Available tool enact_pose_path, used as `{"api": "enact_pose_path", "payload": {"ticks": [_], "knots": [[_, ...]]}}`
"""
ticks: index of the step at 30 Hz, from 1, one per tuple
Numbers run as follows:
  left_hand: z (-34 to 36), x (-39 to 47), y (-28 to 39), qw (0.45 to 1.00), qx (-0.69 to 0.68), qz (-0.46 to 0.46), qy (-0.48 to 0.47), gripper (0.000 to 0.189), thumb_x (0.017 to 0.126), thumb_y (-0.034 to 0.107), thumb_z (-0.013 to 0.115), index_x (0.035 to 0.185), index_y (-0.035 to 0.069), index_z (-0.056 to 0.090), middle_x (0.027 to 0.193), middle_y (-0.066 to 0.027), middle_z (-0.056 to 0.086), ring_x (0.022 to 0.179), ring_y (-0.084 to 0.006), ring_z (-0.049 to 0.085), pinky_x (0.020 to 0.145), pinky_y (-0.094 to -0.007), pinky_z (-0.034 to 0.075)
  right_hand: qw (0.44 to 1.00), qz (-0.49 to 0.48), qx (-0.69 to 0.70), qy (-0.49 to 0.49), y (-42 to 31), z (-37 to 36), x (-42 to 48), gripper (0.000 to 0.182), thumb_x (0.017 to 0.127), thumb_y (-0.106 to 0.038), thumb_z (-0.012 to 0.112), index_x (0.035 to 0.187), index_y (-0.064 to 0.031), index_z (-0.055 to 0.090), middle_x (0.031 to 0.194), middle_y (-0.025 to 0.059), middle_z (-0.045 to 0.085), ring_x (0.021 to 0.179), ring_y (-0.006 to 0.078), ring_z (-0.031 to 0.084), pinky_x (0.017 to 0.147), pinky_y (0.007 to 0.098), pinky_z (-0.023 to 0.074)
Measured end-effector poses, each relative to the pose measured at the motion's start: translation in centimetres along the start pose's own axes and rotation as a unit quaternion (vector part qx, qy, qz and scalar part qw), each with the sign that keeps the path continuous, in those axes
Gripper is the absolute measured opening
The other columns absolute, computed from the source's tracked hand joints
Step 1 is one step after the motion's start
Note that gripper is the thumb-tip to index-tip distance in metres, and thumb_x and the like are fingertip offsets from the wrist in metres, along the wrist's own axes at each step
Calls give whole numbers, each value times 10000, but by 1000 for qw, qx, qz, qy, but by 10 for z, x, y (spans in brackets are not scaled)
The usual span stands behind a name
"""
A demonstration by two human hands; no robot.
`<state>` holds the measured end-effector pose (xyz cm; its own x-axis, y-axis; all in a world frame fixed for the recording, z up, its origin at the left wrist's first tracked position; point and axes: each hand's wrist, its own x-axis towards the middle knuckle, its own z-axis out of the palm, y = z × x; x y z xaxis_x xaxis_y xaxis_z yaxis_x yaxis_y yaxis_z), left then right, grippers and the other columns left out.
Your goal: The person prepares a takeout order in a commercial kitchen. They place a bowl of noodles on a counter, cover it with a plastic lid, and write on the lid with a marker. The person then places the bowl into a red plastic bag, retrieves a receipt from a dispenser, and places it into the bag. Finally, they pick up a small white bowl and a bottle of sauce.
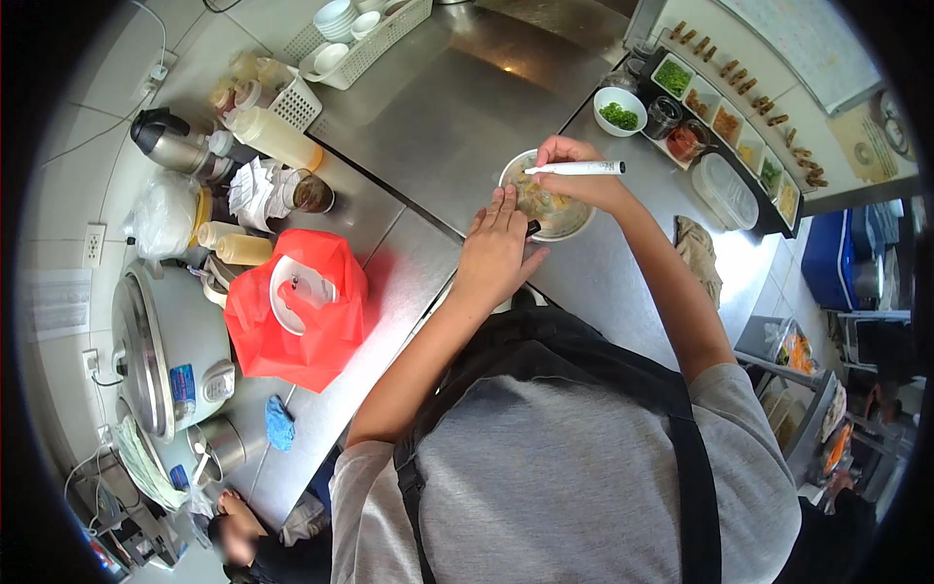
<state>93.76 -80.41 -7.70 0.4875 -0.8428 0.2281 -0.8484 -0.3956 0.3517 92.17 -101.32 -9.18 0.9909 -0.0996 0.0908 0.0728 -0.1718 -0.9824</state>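
On the steel counter before me stands a round food container [565,219] with a see-through cover, food showing inside. My right hand [580,171] holds a white marker [584,168], its tip over the cover near the left rim. My left hand [500,255] lies against the near left side of the container, fingers stretched on the rim. A black cap [533,228] shows beside its fingers; whether the hand grips it I cannot tell. To the left, a red plastic bag [252,321] holds a white lidded container [288,303].
A white bowl of chopped green herbs [619,113] and a black topping rack [762,212] stand right. Left are squeeze bottles [273,139], a large rice cooker [168,350] and a blue cloth [279,423]. A brown cloth [698,255] lies right; another person [292,551] is lower left.
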Motion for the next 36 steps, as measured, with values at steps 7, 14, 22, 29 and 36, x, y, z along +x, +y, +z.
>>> {"api": "enact_pose_path", "payload": {"ticks": [7, 14, 22, 29, 36], "knots": [[3, 0, 3, 1000, -11, -8, 6, 448, 712, 229, 714, 996, -48, 506, 1307, -304, 414, 1235, -385, 418, 991, -444, 374, 984, 69, 17, 163, -1, 25, 6, 325, 772, -213, 712, 646, -71, 448, 527, -9, 502, 472, 38, 412, 416, 239, 324], [5, 2, 3, 1000, -12, -15, -3, 430, 680, 189, 728, 969, -49, 519, 1305, -309, 413, 1240, -386, 412, 988, -439, 381, 948, 31, -148, 281, 0, 40, 10, 389, 745, -251, 676, 534, -24, 441, 450, 57, 449, 423, 122, 370, 421, 317, 324], [1, 6, 4, 1000, 9, -11, -25, 445, 657, 191, 737, 966, -54, 531, 1293, -315, 422, 1233, -385, 422, 986, -419, 390, 928, 18, -197, 314, 8, 45, 14, 288, 733, -182, 581, 548, -7, 445, 489, 155, 473, 402, 258, 451, 436, 375, 362], [2, 8, 2, 999, -2, -15, -29, 448, 650, 174, 734, 974, -58, 529, 1286, -314, 428, 1222, -385, 434, 969, -384, 417, 921, 32, -228, 313, 6, 46, 15, 270, 721, -194, 581, 553, -13, 471, 498, 158, 491, 424, 283, 483, 452, 375, 386], [1, 9, 2, 999, -7, -22, -38, 427, 661, 168, 722, 965, -59, 526, 1288, -310, 430, 1224, -379, 434, 961, -386, 424, 930, 53, -206, 300, 4, 45, 12, 257, 699, -182, 596, 556, -10, 469, 500, 147, 489, 421, 244, 466, 444, 349, 371]]}}
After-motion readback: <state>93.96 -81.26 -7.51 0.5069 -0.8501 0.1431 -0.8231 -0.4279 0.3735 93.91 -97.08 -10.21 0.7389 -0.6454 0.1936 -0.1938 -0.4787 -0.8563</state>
